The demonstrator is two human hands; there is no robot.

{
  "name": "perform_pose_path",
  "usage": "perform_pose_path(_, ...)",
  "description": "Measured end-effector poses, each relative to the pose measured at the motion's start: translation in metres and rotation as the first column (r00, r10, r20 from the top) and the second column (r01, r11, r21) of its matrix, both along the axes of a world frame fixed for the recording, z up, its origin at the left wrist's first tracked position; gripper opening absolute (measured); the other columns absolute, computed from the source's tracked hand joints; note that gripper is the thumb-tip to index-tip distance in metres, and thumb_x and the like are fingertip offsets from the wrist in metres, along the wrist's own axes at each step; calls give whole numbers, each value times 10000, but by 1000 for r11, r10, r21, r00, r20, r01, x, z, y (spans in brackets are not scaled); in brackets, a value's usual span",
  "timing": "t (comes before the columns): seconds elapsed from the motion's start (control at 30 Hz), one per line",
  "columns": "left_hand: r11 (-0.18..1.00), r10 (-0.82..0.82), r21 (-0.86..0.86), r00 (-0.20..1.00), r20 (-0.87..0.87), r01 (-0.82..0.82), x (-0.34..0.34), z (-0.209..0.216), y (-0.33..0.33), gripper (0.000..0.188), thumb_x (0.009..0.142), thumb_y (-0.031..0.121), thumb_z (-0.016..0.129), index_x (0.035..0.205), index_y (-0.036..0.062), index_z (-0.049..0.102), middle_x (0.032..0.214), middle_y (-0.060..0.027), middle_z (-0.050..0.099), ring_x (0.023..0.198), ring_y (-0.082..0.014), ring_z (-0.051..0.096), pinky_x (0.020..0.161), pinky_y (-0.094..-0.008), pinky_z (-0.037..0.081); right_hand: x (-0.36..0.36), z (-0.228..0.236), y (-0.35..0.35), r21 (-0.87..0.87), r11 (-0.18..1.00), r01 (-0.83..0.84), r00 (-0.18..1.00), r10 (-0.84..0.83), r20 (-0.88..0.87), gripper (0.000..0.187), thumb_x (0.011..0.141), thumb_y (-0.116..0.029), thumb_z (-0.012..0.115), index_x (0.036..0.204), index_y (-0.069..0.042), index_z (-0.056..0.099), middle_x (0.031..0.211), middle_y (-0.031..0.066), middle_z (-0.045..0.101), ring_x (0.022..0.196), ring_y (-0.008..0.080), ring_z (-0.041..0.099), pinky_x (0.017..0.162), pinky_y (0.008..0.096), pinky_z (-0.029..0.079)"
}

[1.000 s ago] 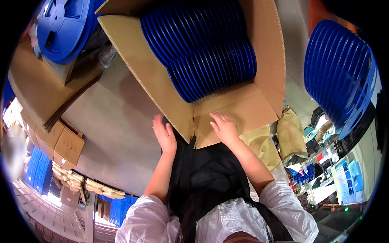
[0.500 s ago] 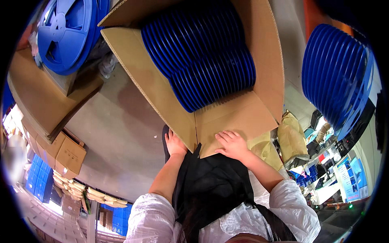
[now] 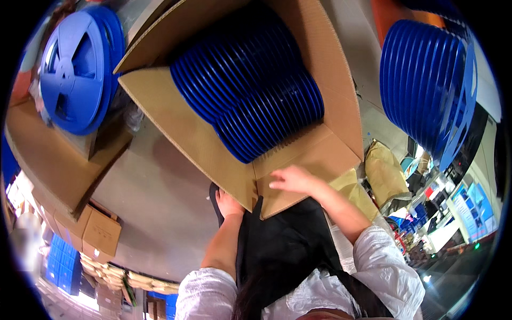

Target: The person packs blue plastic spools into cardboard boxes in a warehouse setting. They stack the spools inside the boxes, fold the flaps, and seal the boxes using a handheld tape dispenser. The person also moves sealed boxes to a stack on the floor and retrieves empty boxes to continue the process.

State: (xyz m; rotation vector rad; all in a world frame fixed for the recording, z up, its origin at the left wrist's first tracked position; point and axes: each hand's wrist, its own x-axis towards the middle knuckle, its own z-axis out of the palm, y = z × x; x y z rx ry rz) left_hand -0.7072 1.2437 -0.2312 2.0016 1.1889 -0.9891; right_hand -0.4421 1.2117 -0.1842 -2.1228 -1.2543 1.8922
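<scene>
An open cardboard box (image 3: 341,80) stands before me with its flaps folded outward. Inside, two rows of dark blue plastic reels (image 3: 269,120) are packed on edge. My right hand (image 3: 294,180) is over the near flap (image 3: 304,157), fingers pointing left and slightly bent, with nothing in them. Whether its fingertips touch the cardboard, I cannot tell. At the outer side of the left flap (image 3: 186,136), my left hand (image 3: 229,205) rests by the lower corner, against the black apron (image 3: 282,240). Its fingers look stretched out, though the flap partly hides them.
More blue reels (image 3: 421,85) stand in a row at the right, and others (image 3: 74,72) lean at the upper left. A flat cardboard piece (image 3: 50,154) and a closed carton (image 3: 101,232) are at the left. A tan paper sack (image 3: 386,170) stands right of the box.
My right hand has moved from lying flat on the near flap to a more leftward, bent-fingered pose over it. The left hand stays by the flap corner. The whole view has shifted slightly.
</scene>
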Motion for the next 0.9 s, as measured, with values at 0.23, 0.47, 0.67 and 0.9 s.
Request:
perform_pose_path(0.23,999,37,-25,999,-20,-37,-11,-10,-6,472,864,383,517,1250,116,574,1304,-85,555,1232,-256,474,1069,-429,331,127,-110,108,621,660,423,668,-690,278,421,887,-208,603,1248,-53,453,1219,194,555,950,366,625,829,414,510)
perform_pose_path(0.47,994,84,-57,994,-68,-88,-3,-6,2,437,845,365,543,1203,120,593,1242,-69,582,1209,-232,492,1056,-407,339,160,-151,142,506,850,147,667,-464,584,480,939,-376,513,1328,-122,396,1082,228,624,955,431,619,834,489,512)
perform_pose_path(0.67,979,121,154,988,95,-135,-1,-2,2,273,802,254,602,1022,106,668,1078,-75,667,1061,-277,582,905,-377,454,161,-145,153,433,896,99,672,-381,635,311,942,-337,512,1150,-109,545,1025,222,632,901,382,641,753,497,525)
perform_pose_path(0.9,979,203,-18,979,6,-203,-3,-7,2,376,851,316,537,1135,87,627,1192,-88,605,1154,-256,515,1043,-404,355,163,-156,159,366,927,-77,585,-256,770,158,904,-184,517,1040,-118,561,1094,159,604,902,349,630,649,489,534)
